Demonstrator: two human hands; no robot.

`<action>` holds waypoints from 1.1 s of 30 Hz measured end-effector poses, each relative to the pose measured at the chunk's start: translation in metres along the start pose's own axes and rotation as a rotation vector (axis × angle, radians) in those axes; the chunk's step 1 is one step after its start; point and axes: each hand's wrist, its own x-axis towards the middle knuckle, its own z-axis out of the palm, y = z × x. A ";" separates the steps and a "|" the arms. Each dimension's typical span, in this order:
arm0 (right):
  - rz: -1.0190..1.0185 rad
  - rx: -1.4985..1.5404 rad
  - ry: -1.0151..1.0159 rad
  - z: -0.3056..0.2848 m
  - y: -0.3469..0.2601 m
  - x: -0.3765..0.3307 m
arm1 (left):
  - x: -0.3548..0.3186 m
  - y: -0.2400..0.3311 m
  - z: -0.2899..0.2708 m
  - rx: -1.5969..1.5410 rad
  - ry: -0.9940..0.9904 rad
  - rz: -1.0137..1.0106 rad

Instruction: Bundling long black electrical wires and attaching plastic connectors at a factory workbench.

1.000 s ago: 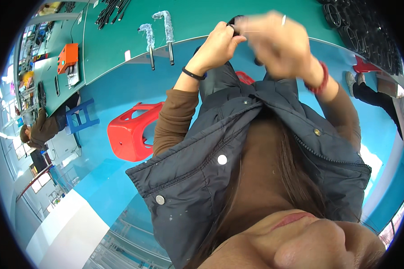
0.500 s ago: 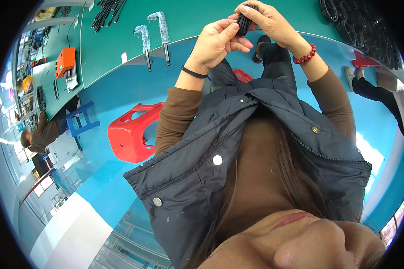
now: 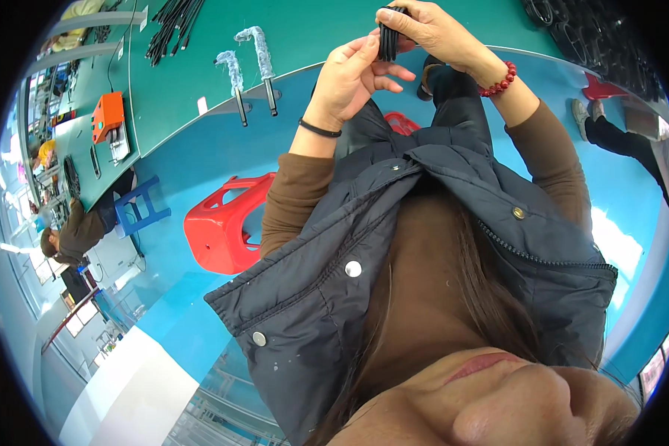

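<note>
The right hand (image 3: 432,34) grasped a coiled black cable bundle (image 3: 389,43) between its fingers. Whether the left hand (image 3: 347,78) gripped, I couldn't tell.

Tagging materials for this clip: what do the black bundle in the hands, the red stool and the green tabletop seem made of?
Black bundle: probably rubber or plastic-sheathed cable, satin black, judging by its smooth parallel strands.
Red stool: likely moulded plastic, glossy, with highlights on rounded edges.
Green tabletop: perhaps a rubber or vinyl covering, fairly matte; even colour, no visible grain.
</note>
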 end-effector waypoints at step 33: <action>0.209 -1.288 0.733 -0.315 -0.116 0.083 | 0.037 -0.014 -0.018 1.634 0.448 0.904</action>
